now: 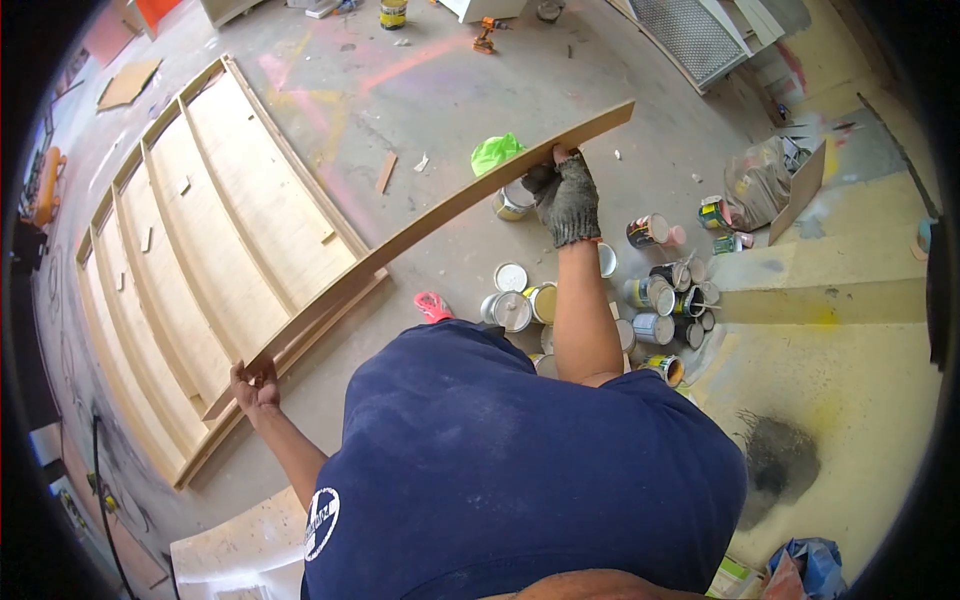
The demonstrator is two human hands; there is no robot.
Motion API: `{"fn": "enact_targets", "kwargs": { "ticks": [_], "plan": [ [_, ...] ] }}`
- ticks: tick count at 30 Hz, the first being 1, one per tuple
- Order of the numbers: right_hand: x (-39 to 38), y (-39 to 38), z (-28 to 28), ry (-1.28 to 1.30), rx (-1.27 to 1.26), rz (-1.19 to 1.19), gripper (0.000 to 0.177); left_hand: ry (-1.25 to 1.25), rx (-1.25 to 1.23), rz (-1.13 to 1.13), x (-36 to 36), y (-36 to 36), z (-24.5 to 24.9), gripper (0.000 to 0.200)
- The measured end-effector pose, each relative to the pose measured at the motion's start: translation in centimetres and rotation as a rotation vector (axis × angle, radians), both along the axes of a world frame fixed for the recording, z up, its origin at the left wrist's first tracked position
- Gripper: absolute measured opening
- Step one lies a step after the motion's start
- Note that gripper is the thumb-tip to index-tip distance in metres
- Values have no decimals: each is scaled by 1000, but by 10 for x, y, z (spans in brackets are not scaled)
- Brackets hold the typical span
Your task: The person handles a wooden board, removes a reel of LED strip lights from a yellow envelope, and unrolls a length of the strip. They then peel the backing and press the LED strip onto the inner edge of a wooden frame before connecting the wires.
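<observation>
A long, thin wooden strip [430,222] slants across the view, from low on the left to high on the right. Near its upper end, my right hand [567,200], in a dark grey fingerless-looking glove, grips it with the thumb along the edge. My left hand [257,390] is bare and has its fingers closed on the strip toward the lower end. Under that lower end lies a large wooden panel frame [215,160] with several curved ribs, flat on the floor. The strip overlaps the frame's near edge in this view.
Several paint cans [653,328] crowd the floor to the right of my legs. A bright green bag [497,152] sits by a can beyond the strip. An orange drill [487,36] lies farther off. A perforated panel [687,38] stands at the upper right.
</observation>
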State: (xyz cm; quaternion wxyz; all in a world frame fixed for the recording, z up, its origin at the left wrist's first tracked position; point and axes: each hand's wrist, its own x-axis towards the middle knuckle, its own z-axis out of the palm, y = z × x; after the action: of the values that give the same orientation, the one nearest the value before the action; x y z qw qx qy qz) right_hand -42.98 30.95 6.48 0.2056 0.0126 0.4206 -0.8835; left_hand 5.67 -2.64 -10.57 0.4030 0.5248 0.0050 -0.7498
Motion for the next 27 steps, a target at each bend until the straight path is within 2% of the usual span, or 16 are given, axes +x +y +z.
{"fn": "enact_targets", "kwargs": {
  "ticks": [4, 7, 10, 11, 14, 15, 18, 19, 20, 21, 22, 23, 24, 25, 26, 27],
  "plan": [
    [-7, 0, -13, -117, -68, -58, 31, 229, -162, 80, 10, 0, -2, 27],
    [-8, 9, -19, -28, -295, 113, 44, 295, -498, 91, 0, 10, 41, 64],
    [4, -1, -1, 0, -218, 30, 49, 451, -698, 60, 2, 3, 61, 66],
    [2, -2, -4, -4, -220, 35, 49, 546, -825, -22, 1, 4, 67, 58],
    [-5, -1, -13, 52, -154, 89, 51, 410, -763, 108, 11, -10, 68, 47],
    [-3, -2, -12, 61, -134, 77, 50, 312, -778, 77, 12, -10, 71, 39],
    [-2, -2, -13, 135, -51, 69, 47, 315, -867, -25, 14, -3, 72, 38],
    [-3, -1, -17, 200, 6, 72, 45, 224, -871, -30, 20, -7, 59, 43],
    [-16, 9, -33, 387, 324, 84, 34, 36, -875, -55, 10, 6, 68, 53],
    [-10, 5, -30, 227, 207, 70, 25, 109, -1015, -193, 11, 16, 75, 62],
    [-17, 7, -39, 185, 115, 134, 25, 178, -1107, -268, 30, 3, 46, 65],
    [-15, 5, -40, 417, 370, 160, 26, -32, -849, -82, 8, 19, 77, 63],
    [-18, 4, -41, 82, 104, 190, 28, -4, -829, -42, 5, 20, 79, 60],
    [-20, 1, -47, 79, 98, 154, 31, -49, -800, -21, 1, 20, 81, 57],
    [-34, 7, -72, 320, 290, 165, 34, -85, -767, -2, -3, 20, 81, 54],
    [-23, 4, -62, 79, 116, 147, 32, -76, -760, 8, -5, 19, 80, 53]
  ]
}}
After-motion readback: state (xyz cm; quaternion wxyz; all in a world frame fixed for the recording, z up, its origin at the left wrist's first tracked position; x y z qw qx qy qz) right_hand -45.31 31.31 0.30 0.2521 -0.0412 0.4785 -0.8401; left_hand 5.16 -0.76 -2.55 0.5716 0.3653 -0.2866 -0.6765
